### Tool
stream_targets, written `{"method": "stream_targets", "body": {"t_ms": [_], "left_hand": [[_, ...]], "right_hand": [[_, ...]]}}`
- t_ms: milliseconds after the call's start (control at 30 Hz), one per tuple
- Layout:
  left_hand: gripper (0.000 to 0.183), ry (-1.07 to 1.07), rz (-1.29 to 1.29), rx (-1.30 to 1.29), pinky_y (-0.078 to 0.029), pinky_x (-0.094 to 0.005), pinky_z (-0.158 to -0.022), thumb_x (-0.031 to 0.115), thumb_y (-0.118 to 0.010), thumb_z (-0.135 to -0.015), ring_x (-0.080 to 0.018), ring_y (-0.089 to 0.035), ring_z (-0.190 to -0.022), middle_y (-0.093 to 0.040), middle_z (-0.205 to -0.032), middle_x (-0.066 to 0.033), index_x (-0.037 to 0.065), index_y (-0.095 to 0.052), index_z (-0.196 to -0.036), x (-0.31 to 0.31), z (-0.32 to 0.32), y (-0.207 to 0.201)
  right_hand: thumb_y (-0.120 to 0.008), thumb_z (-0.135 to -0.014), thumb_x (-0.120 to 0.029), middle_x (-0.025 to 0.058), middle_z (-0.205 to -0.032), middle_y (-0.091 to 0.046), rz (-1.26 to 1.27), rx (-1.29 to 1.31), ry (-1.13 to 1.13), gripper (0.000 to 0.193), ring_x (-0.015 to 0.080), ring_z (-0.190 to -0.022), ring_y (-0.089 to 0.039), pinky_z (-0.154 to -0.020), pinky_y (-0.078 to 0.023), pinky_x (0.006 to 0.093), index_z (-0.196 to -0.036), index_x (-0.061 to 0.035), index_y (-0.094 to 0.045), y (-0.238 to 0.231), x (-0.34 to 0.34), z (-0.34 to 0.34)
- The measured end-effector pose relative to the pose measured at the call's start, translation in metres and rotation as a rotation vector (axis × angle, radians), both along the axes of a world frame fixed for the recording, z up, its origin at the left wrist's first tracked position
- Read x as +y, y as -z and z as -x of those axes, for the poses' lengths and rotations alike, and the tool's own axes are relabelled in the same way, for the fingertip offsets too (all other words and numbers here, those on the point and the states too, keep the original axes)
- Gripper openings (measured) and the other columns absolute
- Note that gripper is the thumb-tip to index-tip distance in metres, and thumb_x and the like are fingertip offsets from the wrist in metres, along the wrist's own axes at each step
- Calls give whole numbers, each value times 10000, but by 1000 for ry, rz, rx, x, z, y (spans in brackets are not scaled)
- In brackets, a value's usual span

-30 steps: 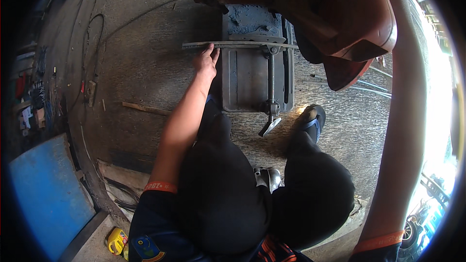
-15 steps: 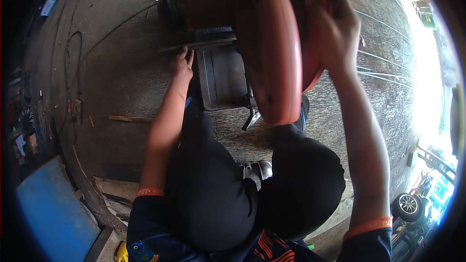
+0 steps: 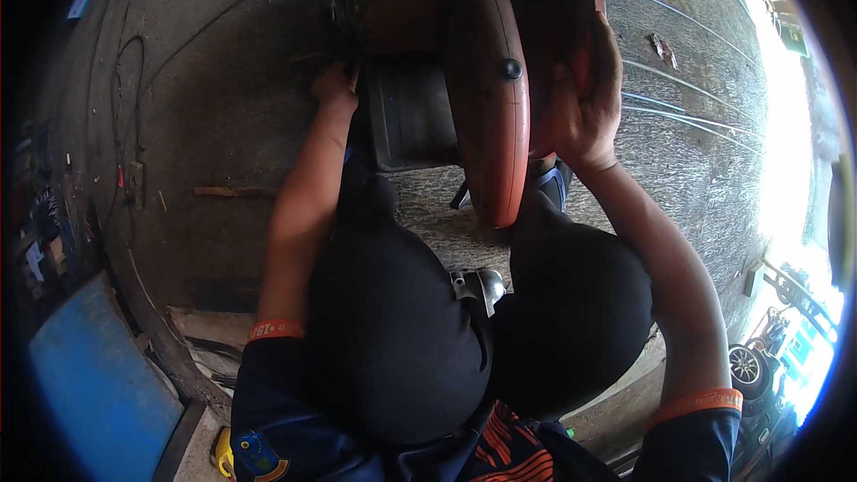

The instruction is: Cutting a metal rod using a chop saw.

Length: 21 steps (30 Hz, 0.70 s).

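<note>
the fingers of our left hand (image 3: 336, 87) bunch in shadow just beside a grey rectangular metal base (image 3: 412, 116); we cannot tell whether they pinch the long thin metal bar, now lost to sight. our right hand (image 3: 587, 116), thumb and fingers parted, rests against the side of a bulky orange-red power-tool head (image 3: 486, 116). since a second ago, that head has come across the base and hides its clamp screw, so we judge the work beneath must go by feel.

Both orange sleeve cuffs (image 3: 696, 405) bear pale printed characters (image 3: 271, 329).
</note>
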<state>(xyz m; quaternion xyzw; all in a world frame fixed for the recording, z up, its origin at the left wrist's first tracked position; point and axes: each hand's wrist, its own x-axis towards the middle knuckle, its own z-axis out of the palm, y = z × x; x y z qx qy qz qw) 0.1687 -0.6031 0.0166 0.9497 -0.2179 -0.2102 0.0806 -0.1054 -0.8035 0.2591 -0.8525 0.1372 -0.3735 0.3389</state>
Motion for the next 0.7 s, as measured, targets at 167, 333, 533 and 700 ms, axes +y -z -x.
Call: {"method": "stream_targets", "body": {"t_ms": [167, 333, 533, 700], "left_hand": [[314, -171, 527, 200, -513, -368, -897, 216, -455, -956, -283, -579, -1079, -584, -1176, -155, 0, -572, -1151, -7, 17, -1], [460, 16, 1, -70, -472, -416, -876, 433, -400, -952, -336, -580, -1068, -626, -1109, -170, 66, -644, -1082, 1, 0, -20], [583, 134, -83, -95, -439, -450, -892, 516, -308, -959, -362, -558, -1095, -620, -1116, -201, 62, -652, -1081, 7, -6, -10], [430, 277, -62, -233, -468, -413, -913, 439, -462, -927, -329, -561, -1113, -603, -1170, -180, 96, -623, -1128, 18, -3, -11]], "right_hand": [[-480, -840, 22, 231, -1412, -379, 137, 57, 43, 588, 327, -1328, -367, -1098, -295, 385, -1399, 51, -299, 7, -4, 10], [-533, -800, -17, 280, -1363, -413, 141, 19, 49, 596, 424, -1297, -381, -1075, -323, 424, -1366, 54, -359, 4, 2, 1], [-531, -814, 2, 271, -1365, -422, 96, -37, 30, 585, 378, -1294, -408, -1075, -324, 401, -1364, 80, -349, 7, 2, 3], [-578, -754, 25, 351, -1355, -356, -55, -129, 6, 649, 502, -1252, -380, -1027, -368, 460, -1374, -34, -396, 13, 4, 3]]}}
